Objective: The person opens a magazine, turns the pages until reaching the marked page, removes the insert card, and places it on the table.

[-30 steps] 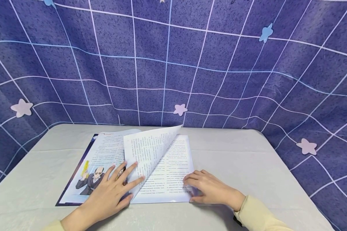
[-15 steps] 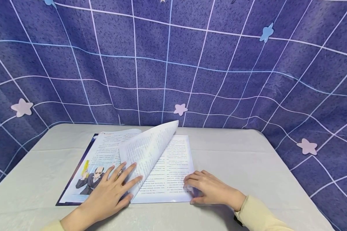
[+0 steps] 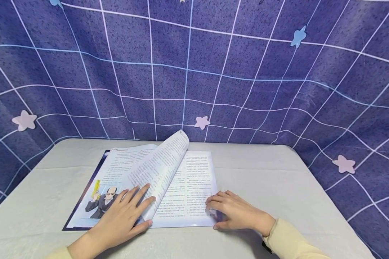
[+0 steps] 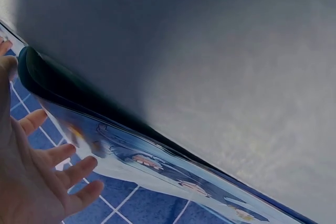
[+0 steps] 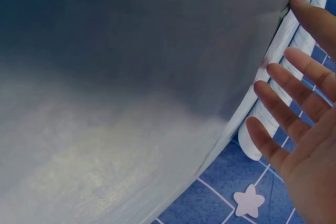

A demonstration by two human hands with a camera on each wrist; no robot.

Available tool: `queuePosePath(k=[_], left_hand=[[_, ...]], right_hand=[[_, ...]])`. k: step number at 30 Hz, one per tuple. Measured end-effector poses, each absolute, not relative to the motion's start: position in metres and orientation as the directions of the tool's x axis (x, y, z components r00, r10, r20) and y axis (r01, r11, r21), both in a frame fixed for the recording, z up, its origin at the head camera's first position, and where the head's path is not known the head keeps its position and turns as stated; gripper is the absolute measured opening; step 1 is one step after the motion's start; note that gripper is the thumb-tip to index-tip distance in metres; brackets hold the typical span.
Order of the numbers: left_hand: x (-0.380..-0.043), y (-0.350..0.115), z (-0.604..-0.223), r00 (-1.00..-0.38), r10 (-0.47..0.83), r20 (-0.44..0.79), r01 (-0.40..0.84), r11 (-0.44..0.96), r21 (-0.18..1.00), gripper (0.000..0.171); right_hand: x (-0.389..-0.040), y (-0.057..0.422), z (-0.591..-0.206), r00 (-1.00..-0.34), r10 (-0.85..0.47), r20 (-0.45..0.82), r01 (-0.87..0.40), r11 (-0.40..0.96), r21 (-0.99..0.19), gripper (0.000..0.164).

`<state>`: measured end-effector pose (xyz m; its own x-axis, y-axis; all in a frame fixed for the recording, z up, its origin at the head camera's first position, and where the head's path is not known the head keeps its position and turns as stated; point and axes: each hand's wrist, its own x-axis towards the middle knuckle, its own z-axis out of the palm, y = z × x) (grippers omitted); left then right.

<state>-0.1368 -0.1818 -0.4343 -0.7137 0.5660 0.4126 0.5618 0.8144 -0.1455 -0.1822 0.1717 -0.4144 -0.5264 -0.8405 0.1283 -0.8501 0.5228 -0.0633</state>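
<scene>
An open magazine (image 3: 199, 187) lies on the table, text columns on its right page and a cartoon man in a dark suit on its left. One loose page (image 3: 163, 169) curls up near the spine and leans leftward over the left page. My left hand (image 3: 120, 216) rests with spread fingers on the lower left page, its fingertips on the base of the curled page. At the right page's lower right edge lies my right hand (image 3: 233, 212), fingers gently bent and touching the paper. The right wrist view shows those fingers (image 5: 275, 108) spread along the page edge.
A pale grey cloth covers the table (image 3: 259, 172). Behind it hangs a blue curtain (image 3: 168, 82) with a white grid and star shapes. The magazine's dark cover edge (image 3: 84, 190) shows along the left side.
The raised page has swung leftward, its top corner moving left and curling more, uncovering more of the right page. My left fingers shift slightly; my right hand stays nearly still.
</scene>
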Motion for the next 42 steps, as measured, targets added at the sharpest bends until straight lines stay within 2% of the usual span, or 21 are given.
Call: queuePosePath(k=[26,42], left_hand=[[-0.1329,-0.1815,-0.4332,-0.777,0.513,0.364,0.498,0.856,-0.143,0.066],[-0.1316,-0.1811,-0.4266,-0.816,0.47,0.338,0.431,0.883,-0.188,0.065]], right_hand=[[-0.1801,0.172,-0.4068,-0.536,-0.837,0.109,-0.844,0.528,-0.091,0.043],[-0.1806,0.173,-0.407,-0.509,-0.849,0.14,-0.861,0.501,-0.088,0.03]])
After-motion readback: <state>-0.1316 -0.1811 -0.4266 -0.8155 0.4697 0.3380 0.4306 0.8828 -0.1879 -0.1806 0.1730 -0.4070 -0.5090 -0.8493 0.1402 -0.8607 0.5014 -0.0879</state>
